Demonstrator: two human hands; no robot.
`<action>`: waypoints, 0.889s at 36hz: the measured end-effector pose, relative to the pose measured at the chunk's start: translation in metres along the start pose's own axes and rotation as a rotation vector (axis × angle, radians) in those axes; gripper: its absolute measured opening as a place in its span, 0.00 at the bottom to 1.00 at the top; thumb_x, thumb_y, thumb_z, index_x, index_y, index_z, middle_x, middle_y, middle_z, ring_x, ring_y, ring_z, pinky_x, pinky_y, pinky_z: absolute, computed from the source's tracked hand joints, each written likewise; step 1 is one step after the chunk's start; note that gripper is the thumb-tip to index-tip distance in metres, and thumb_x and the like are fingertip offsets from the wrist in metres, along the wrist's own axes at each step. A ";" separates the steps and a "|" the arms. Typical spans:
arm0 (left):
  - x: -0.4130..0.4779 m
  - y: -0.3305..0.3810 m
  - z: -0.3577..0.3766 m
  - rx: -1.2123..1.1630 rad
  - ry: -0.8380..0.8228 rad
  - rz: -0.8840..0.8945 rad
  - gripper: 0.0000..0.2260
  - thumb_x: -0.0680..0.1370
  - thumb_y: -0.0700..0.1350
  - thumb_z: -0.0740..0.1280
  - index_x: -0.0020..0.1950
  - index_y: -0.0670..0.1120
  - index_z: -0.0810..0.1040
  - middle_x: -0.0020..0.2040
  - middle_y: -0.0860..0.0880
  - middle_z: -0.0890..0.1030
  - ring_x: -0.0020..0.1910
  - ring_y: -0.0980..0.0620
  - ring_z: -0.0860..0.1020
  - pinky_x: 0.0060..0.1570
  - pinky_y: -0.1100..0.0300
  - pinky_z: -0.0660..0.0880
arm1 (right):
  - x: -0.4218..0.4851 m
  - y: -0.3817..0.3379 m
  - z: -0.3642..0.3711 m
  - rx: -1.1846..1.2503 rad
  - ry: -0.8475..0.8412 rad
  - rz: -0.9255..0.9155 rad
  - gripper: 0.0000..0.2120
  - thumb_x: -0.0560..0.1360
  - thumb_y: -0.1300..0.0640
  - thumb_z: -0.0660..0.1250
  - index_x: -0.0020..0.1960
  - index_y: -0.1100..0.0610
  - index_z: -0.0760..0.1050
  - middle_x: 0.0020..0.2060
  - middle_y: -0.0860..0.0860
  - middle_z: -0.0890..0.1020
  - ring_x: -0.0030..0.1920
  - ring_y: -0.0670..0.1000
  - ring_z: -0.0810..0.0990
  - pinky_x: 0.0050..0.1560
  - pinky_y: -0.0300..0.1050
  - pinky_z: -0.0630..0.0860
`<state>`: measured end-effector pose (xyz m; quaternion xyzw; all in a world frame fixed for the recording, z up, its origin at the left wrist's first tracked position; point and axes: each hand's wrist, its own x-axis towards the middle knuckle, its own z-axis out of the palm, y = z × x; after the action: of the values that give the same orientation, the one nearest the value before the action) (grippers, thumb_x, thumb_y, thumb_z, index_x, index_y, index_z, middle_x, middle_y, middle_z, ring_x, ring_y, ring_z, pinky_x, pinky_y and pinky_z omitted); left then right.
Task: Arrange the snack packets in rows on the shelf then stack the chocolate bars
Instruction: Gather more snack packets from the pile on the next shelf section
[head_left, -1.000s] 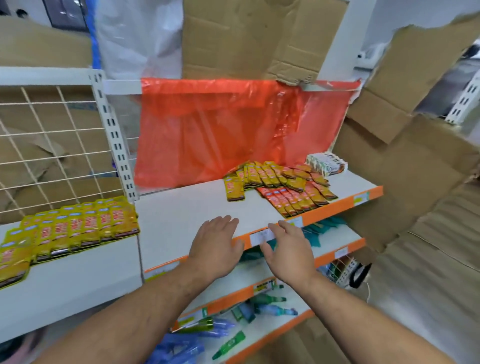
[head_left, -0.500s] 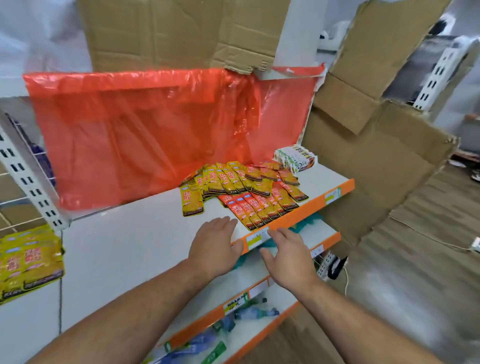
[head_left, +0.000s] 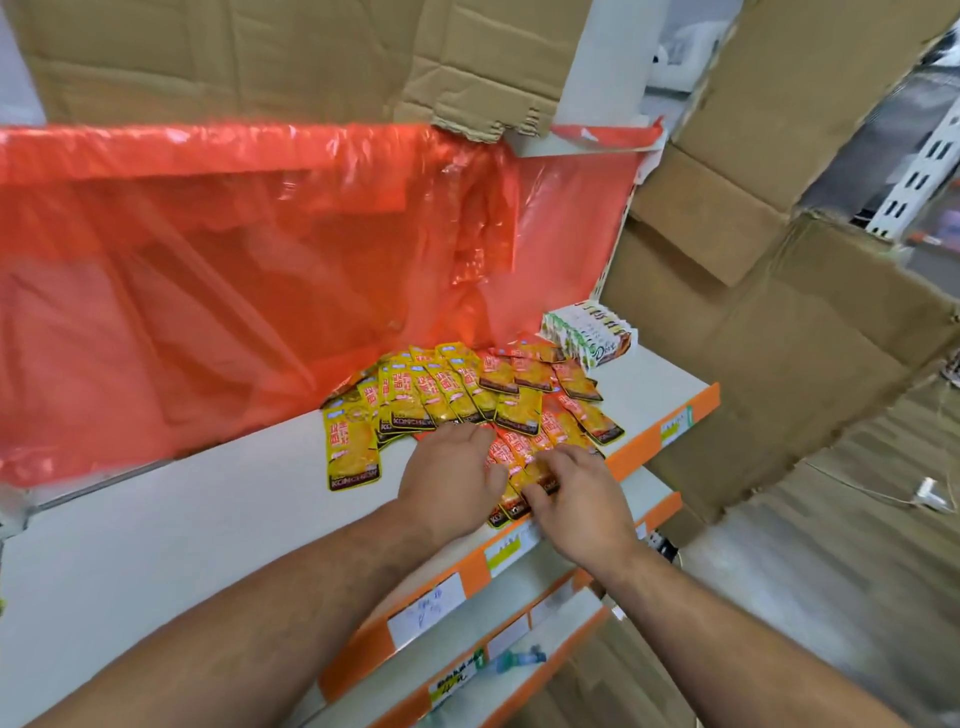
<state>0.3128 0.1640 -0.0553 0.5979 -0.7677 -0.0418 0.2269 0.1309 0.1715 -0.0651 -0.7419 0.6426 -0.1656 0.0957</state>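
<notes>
Lying on shelf (head_left: 208, 519): snack packets (head_left: 457, 395) overlapped, chocolate bars (head_left: 592, 332) beside.

Retail shop, looks like. White gondola shelf (head_left: 208, 519) has an orange edge strip (head_left: 649, 441) with handwritten price labels (head_left: 426, 608), snack packets (head_left: 441, 389) fanned out on top, and a slotted upright (head_left: 919, 171) far right. Flattened cardboard (head_left: 779, 338) lines the back and side, with a red plastic sheet (head_left: 208, 286) hung behind.
</notes>
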 end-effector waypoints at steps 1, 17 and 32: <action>0.004 0.004 0.002 -0.004 0.006 0.003 0.20 0.75 0.54 0.61 0.58 0.44 0.81 0.52 0.45 0.82 0.54 0.42 0.77 0.54 0.50 0.75 | 0.004 0.005 -0.001 0.000 0.003 0.002 0.23 0.77 0.46 0.66 0.70 0.54 0.75 0.68 0.53 0.75 0.70 0.55 0.68 0.70 0.50 0.67; 0.070 0.093 0.052 -0.160 -0.039 -0.383 0.12 0.76 0.50 0.60 0.49 0.46 0.80 0.47 0.45 0.83 0.48 0.42 0.80 0.44 0.51 0.78 | 0.097 0.104 -0.023 0.050 -0.042 0.035 0.13 0.77 0.48 0.63 0.53 0.54 0.81 0.52 0.53 0.82 0.56 0.57 0.79 0.53 0.48 0.74; 0.089 0.136 0.088 0.093 0.048 -0.779 0.26 0.73 0.62 0.71 0.59 0.45 0.72 0.56 0.44 0.78 0.56 0.44 0.77 0.51 0.52 0.75 | 0.153 0.134 -0.023 0.188 -0.229 0.076 0.29 0.69 0.37 0.71 0.63 0.53 0.71 0.57 0.51 0.82 0.58 0.58 0.80 0.56 0.54 0.78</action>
<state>0.1397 0.1010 -0.0619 0.8550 -0.4786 -0.0761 0.1846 0.0172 0.0012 -0.0731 -0.7191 0.6366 -0.1353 0.2436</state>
